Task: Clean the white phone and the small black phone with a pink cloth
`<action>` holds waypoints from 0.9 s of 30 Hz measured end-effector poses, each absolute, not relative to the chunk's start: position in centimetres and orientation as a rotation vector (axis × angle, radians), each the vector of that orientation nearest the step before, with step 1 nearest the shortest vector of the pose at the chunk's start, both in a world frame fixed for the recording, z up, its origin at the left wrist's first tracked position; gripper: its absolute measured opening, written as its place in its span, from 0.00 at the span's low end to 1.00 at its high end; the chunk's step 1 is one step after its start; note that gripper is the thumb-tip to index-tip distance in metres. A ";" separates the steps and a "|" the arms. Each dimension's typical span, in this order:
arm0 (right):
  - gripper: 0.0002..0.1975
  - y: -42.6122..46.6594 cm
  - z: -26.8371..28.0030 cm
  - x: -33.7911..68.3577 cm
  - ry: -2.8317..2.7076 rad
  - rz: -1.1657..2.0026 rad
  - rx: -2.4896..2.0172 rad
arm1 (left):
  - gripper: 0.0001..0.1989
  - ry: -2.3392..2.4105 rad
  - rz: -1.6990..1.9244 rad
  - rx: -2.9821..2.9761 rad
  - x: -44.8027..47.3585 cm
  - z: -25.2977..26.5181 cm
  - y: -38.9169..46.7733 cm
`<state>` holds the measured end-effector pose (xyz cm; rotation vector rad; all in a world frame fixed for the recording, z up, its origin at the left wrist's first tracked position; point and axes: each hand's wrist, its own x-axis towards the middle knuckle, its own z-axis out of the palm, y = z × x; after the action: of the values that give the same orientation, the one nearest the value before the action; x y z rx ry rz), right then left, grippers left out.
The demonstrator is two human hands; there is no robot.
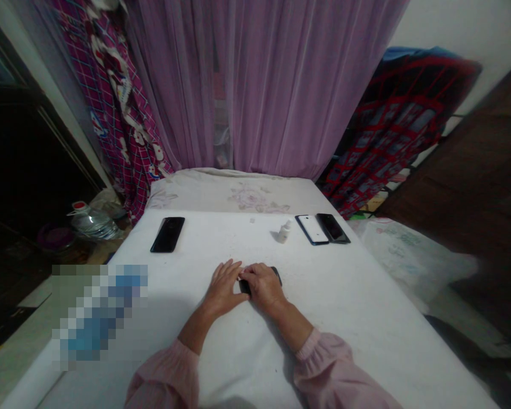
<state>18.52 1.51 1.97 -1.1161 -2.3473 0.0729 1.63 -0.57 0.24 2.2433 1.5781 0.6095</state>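
Observation:
A dark smartphone (244,288) lies flat on the white cloth, mostly covered by my hands. My left hand (225,288) rests at its left end, fingers stretched out and thumb apart, the thumb reaching to the phone's near edge. Over the phone's middle is my right hand (263,288), its fingers pinched together near the left end. Whatever is in that pinch is too small or hidden to name. Beyond my hands a small white dropper bottle (285,232) stands upright.
Another black smartphone (168,234) lies at the left. On the right, a phone with a white face (313,229) lies beside a dark phone (333,228). A small pale square (252,220) sits near the back. Purple curtains (281,85) hang behind the cloth-covered surface (349,318).

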 end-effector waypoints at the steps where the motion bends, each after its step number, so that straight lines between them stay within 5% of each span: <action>1: 0.10 1.1 1.9 18.8 -2.350 0.091 -1.095 | 0.30 1.575 0.615 2.247 1.6 0.2 -0.6; 22: 0.13 -0.9 0.5 27.6 -2.171 0.193 -1.116 | 0.29 1.541 0.584 2.310 1.4 0.1 -0.7; 27: 0.14 -1.2 0.5 27.2 -2.175 0.203 -1.129 | 0.39 1.574 0.535 2.280 2.8 0.9 -0.6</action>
<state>27.15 -1.17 0.50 -1.1288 -2.1753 0.2035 2.79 -0.63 0.86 2.2795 1.5739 0.5349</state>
